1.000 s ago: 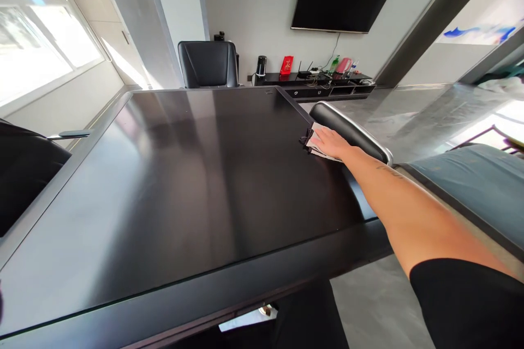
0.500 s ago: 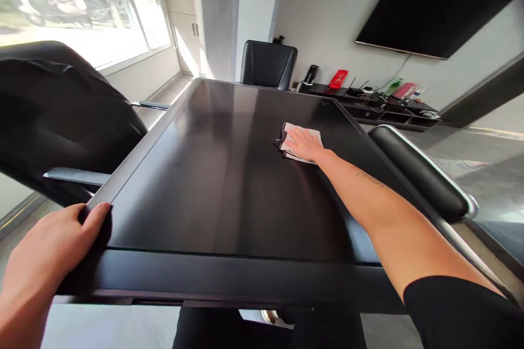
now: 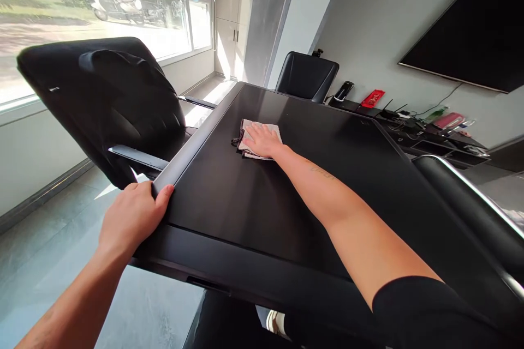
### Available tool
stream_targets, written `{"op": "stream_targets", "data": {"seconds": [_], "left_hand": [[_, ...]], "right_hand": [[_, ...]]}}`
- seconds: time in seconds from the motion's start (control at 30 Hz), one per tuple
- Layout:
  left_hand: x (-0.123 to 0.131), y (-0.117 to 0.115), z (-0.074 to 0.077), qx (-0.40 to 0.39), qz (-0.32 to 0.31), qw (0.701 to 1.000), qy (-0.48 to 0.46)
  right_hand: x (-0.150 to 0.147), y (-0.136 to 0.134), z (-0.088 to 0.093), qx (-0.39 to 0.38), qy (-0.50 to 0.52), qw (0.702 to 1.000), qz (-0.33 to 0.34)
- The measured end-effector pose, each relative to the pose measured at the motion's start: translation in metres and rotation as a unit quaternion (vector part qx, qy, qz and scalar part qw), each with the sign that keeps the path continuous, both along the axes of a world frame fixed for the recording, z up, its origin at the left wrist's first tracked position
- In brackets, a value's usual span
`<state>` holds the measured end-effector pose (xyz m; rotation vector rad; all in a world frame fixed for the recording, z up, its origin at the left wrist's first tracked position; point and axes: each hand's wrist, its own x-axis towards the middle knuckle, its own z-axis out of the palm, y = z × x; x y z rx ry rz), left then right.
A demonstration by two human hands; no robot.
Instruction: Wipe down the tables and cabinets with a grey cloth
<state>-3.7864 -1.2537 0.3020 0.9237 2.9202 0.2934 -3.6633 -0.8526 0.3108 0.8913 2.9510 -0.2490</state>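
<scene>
My right hand (image 3: 262, 140) lies flat on a folded white cloth (image 3: 245, 140) with a dark trim, pressing it against the glossy black tabletop (image 3: 245, 202). The hand covers most of the cloth. My left hand (image 3: 135, 215) curls around the near left edge of the table (image 3: 164, 177), with the fingers over the rim and touching nothing else.
A black office chair (image 3: 106, 103) stands tilted in view at the table's left side, and another (image 3: 307, 77) stands at the far end. A padded chair armrest (image 3: 462, 202) runs along the right. A low black shelf (image 3: 434, 144) holds several small items under a wall-mounted TV (image 3: 470, 22).
The cloth under my right hand has slid left from the table's right edge toward its middle. My left hand has come into view on the near edge, and the view has turned.
</scene>
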Motion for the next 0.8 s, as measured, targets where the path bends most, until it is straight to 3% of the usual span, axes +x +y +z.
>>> {"op": "stream_targets", "data": {"seconds": [0.23,0.5,0.8], "left_hand": [[-0.003,-0.001,-0.010,0.041,-0.012,0.999,0.026],[0.001,-0.003,-0.009,0.082,-0.011,0.997,0.009],[0.003,-0.008,-0.012,0.302,-0.018,0.952,0.042]], "right_hand": [[-0.059,-0.037,0.003,-0.007,0.003,0.999,0.036],[-0.117,-0.073,0.007,-0.019,0.007,0.997,0.072],[-0.132,-0.124,0.006,-0.021,0.014,0.989,0.143]]}}
